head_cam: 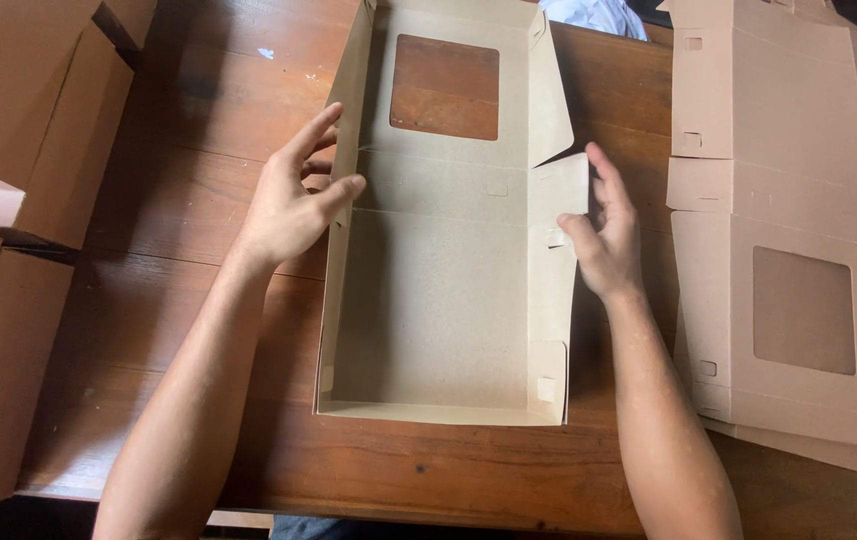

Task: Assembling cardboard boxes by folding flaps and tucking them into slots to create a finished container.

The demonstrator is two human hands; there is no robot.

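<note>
A brown cardboard box blank [448, 300] with a square window cut in its far panel lies half folded on the wooden table [198, 130]. Its long side walls stand upright. My left hand [293, 200] presses the left wall from outside, thumb hooked over its top edge. My right hand [603, 225] pinches the right wall's corner flap between thumb and fingers, near the crease between base and lid panel.
A stack of flat, unfolded windowed box blanks [798, 230] lies to the right. Larger brown cartons [18, 130] crowd the left edge. A light blue cloth [593, 15] shows beyond the table's far edge.
</note>
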